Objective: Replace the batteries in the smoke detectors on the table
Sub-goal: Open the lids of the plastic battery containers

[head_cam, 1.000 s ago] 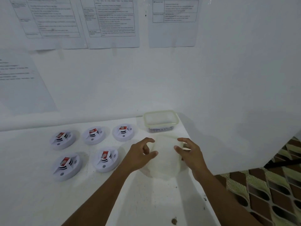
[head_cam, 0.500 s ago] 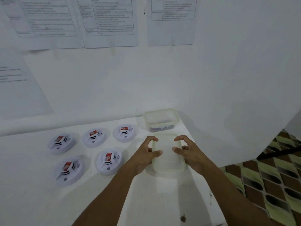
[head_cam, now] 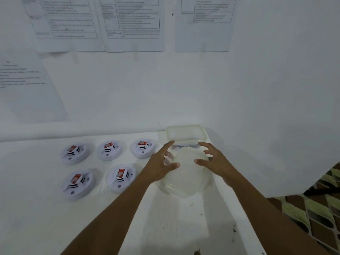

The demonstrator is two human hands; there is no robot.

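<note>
Several white round smoke detectors, each with a red-labelled battery showing, lie in two rows on the white table [head_cam: 46, 218]; the nearest one [head_cam: 120, 178] is just left of my left wrist. A clear plastic container [head_cam: 185, 181] sits at the table's right side. Behind it stands a second clear container [head_cam: 184, 134] with a lid on and dark items inside. My left hand [head_cam: 160, 166] and right hand [head_cam: 214, 161] hover over the near container, fingers spread and curled. Their fingertips reach the front edge of the lidded container. Neither hand holds anything.
The table's right edge [head_cam: 237, 205] runs close beside my right forearm, with patterned floor [head_cam: 316, 218] beyond it. A white wall with printed sheets [head_cam: 132, 23] rises directly behind the table.
Both hands have moved forward from the sides of the near container toward the lidded container behind it, and their fingers have spread wider.
</note>
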